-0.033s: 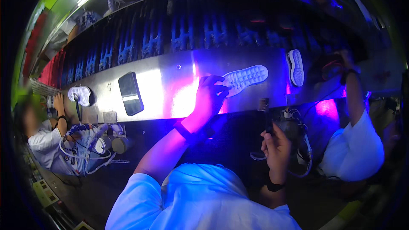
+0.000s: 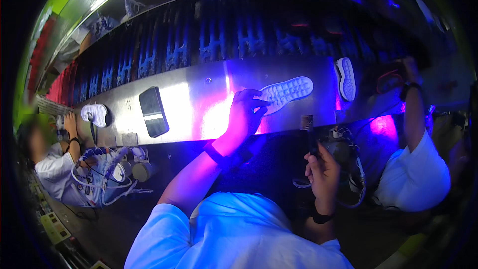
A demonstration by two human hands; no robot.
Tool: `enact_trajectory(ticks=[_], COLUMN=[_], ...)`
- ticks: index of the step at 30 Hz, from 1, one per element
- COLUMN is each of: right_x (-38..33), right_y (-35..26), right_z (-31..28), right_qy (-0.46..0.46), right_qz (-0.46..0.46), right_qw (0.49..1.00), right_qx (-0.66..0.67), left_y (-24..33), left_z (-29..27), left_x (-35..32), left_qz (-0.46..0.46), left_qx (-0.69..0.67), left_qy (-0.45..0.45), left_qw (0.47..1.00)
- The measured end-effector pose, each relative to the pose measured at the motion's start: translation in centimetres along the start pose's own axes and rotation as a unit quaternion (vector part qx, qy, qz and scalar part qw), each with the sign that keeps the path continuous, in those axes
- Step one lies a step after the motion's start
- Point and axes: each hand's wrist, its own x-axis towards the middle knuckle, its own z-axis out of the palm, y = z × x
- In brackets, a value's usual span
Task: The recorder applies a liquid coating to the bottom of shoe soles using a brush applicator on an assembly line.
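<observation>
Three shoe soles lie on the long metal conveyor shelf [image 2: 199, 94], which is smooth, shiny and lit with violet light. The first white sole [image 2: 289, 90] lies near the middle of the shelf, flat, with its bottom up; its surface shows a grid of small square studs and its outline is long and rounded at both ends. The left hand [image 2: 245, 114] reaches to its heel end with the fingers spread and the fingertips touching the sole, not closed around it. The second sole [image 2: 345, 78] stands more upright toward the right end of the shelf, white with a dark rim. The third sole [image 2: 94, 113] lies at the left end, white and oval. One dark flat rectangular plate [image 2: 153, 111] lies between the left end and the middle. The right hand [image 2: 322, 169] is below the front edge of the shelf, closed around a dark tool handle [image 2: 308, 134]. Two other persons in white shirts work at both sides, one at the left [image 2: 57, 169] and one at the right [image 2: 413, 174].
</observation>
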Motion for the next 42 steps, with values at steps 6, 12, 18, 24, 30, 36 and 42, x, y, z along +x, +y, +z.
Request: enact_trajectory(ticks=[6, 12, 18, 24, 30, 36, 42], right_x=[1.6, 3.1, 3.4, 4.9, 8.7, 10.9, 8.0], right_y=[-0.2, 2.0, 4.4, 5.5, 5.8, 6.5, 4.6], right_z=[0.1, 1.2, 0.9, 0.4, 3.5, 5.7, 4.9], right_qy=[-0.029, -0.050, -0.022, -0.038, -0.086, -0.102, -0.044], right_qz=[0.016, 0.010, -0.008, -0.003, -0.011, -0.007, -0.029], right_qw=[0.999, 0.998, 1.000, 0.999, 0.995, 0.993, 0.997], right_qx=[-0.015, -0.033, 0.001, -0.013, -0.040, -0.064, -0.055], left_y=[0.1, -1.1, -1.6, -5.1, -9.4, -8.7, -8.9], left_z=[-0.9, -1.3, -10.8, -18.1, -20.9, -19.4, -20.0], left_x=[1.6, 1.4, -3.2, -10.7, -13.8, -11.7, -12.6], left_qz=[-0.175, -0.250, -0.345, -0.367, -0.294, -0.341, -0.349], left_qx=[-0.079, -0.177, -0.133, -0.109, 0.242, 0.339, 0.279], left_qy=[-0.036, -0.090, 0.023, 0.183, 0.201, 0.123, 0.127], left_qw=[0.981, 0.948, 0.929, 0.905, 0.902, 0.868, 0.886])
